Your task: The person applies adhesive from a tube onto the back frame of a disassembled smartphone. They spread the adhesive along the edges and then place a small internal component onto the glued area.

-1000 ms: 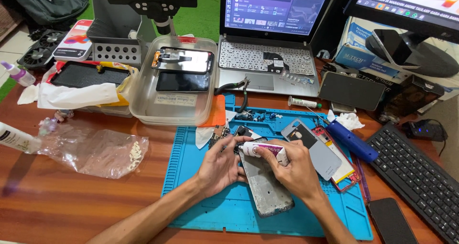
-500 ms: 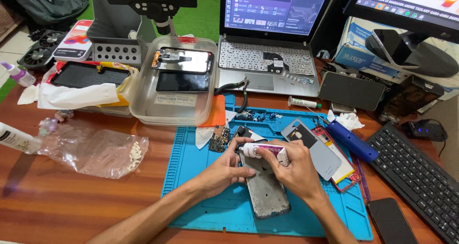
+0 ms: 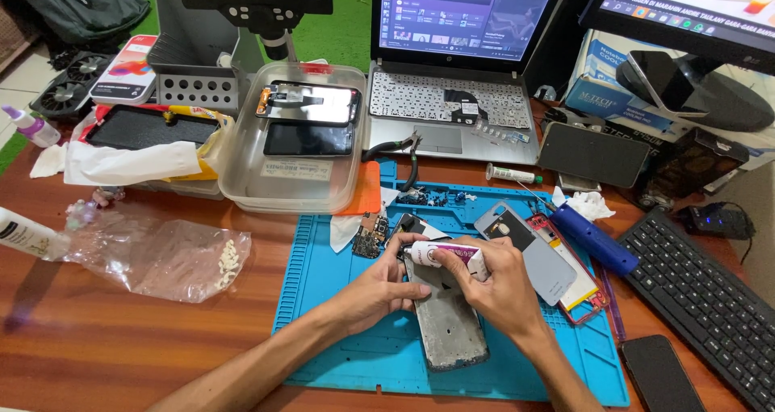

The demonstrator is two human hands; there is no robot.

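Wooden bench (image 3: 121, 339), reddish-brown, polished, faint reflections on surface. Blue mat (image 3: 355, 355) laid flat at centre front. Open laptop (image 3: 460, 97) at rear centre, screen lit. Monitor (image 3: 686, 8) at rear right on black stand, also lit. Black keyboard (image 3: 710, 299) along right edge. Microscope stand (image 3: 258, 16) at rear left. Green floor (image 3: 347, 16) visible beyond bench; pale tiles (image 3: 20, 81) at far left. Dark bag (image 3: 73, 4) on floor, upper left. Lighting even, soft shadows.
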